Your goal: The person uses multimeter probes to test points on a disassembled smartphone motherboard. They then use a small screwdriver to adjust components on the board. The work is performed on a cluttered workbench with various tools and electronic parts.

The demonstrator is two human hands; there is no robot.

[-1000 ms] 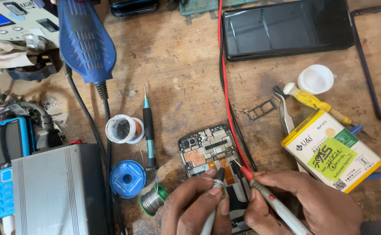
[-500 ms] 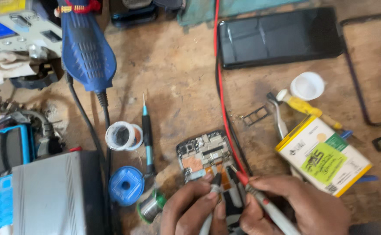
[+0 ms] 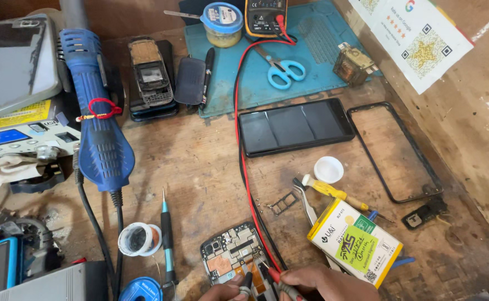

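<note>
Opened phone (image 3: 234,255): back cover off, circuit board exposed, lying flat on the wooden tabletop (image 3: 200,161) at the near edge, centre.

Left hand (image 3: 225,292): only partly in view at the near edge; fingers closed around a black probe (image 3: 246,278) whose tip rests on the phone's board.

Right hand (image 3: 328,283): just right of the left hand, fingers closed around a red probe (image 3: 275,274), tip touching the board beside the black one.

Red and black leads (image 3: 243,167): run from the probes away across the tabletop to a multimeter (image 3: 265,17) at the far edge.

Yellow battery pack (image 3: 355,242): flat, just right of the right hand.

Tweezers (image 3: 307,202) and yellow-handled screwdriver (image 3: 333,193): between the phone and the battery, slightly farther off.

SIM tray (image 3: 282,204): near the leads, right of them.

White cap (image 3: 328,169): beyond the screwdriver.

Dark phone screen (image 3: 295,126): face up, centre of the tabletop; empty black frame (image 3: 395,151) to its right.

Teal-tipped screwdriver (image 3: 167,238) and small round tin (image 3: 135,238): left of the opened phone.

Blue hot-air gun (image 3: 95,117): left side, cord trailing nearer.

Blue-handled scissors (image 3: 280,68): on a teal mat (image 3: 322,61), far side.
</note>
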